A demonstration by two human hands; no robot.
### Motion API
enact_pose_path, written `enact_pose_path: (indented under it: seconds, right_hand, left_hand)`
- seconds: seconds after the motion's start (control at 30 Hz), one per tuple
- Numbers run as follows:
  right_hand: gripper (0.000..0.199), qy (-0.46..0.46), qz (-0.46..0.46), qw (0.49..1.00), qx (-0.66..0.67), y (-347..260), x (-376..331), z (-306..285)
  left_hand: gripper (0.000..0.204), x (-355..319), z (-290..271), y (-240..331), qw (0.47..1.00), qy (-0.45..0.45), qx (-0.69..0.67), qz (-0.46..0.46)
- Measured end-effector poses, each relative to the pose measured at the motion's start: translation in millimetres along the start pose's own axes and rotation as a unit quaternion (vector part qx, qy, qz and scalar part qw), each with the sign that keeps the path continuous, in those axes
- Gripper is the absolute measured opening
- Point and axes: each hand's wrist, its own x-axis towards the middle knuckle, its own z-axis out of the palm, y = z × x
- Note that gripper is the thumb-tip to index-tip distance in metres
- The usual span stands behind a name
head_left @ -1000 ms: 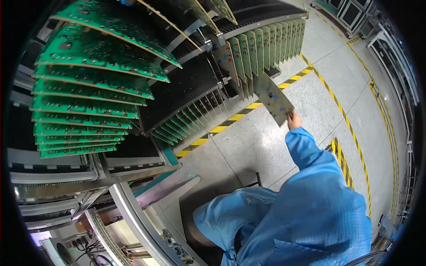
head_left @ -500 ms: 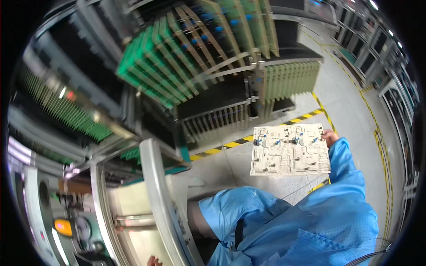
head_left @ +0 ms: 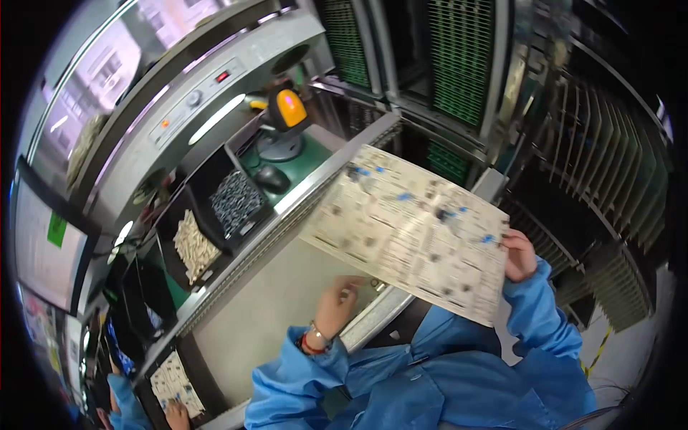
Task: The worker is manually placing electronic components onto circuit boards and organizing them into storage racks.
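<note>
My right hand (head_left: 520, 255) grips the right edge of a large cream circuit board (head_left: 401, 244), its fingers closed on that edge. Small blue and dark parts stand up from the board, which is tilted and hangs over the front rail of a workbench. My left hand (head_left: 337, 307), with a bracelet at its wrist, is beside the board's lower left edge, over the bench surface (head_left: 265, 315). Its fingers are partly stretched and a little blurred, and I see nothing held in them.
Black bins hold cream parts (head_left: 193, 247) and dark small parts (head_left: 236, 202). Behind them stand a yellow-and-black handheld scanner (head_left: 287, 107) and a mouse (head_left: 272, 179). Racks of boards (head_left: 602, 158) fill the right. At lower left another person's hand (head_left: 176, 414) touches another board (head_left: 172, 383).
My view has swung left from the racks and aisle to the bench. The board in my right hand is now over the bench's edge, and my left hand has come fully into view near it.
</note>
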Motion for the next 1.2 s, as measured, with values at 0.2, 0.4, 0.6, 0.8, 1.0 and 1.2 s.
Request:
enact_pose_path:
  seconds: [0.2,0.4,0.6,0.8,1.0,1.2]
  right_hand:
    - [0.025,-0.05,0.078,0.996,-0.019,34.1,71.5,84.7]
    - [0.029,-0.063,0.091,0.992,-0.063,40.5,95.1,91.1]
    - [0.026,-0.05,0.095,0.992,-0.061,38.5,103.3,100.0]
    - [0.02,-0.018,0.075,0.995,-0.063,27.5,82.4,102.3]
    - [0.026,0.005,-0.132,0.974,-0.186,-19.2,9.6,92.1]
    - [0.041,0.184,-0.327,0.904,-0.207,-113.7,-110.1,116.4]
  left_hand:
    - [0.021,-6.0,-3.0,-3.0,1.0,0.006,-0.004,0.013]
    - [0.031,-2.7,-1.0,-7.3,0.998,0.007,0.001,0.056]
    - [0.028,-2.0,-1.9,-5.7,1.0,-0.015,-0.015,0.005]
    - [0.022,4.4,-3.7,-11.7,1.0,-0.019,-0.012,0.02]
    - [0.022,1.3,-17.6,-26.1,0.998,-0.056,0.021,-0.013]
    - [0.024,5.3,-20.3,-16.0,0.997,-0.071,-0.024,0.002]
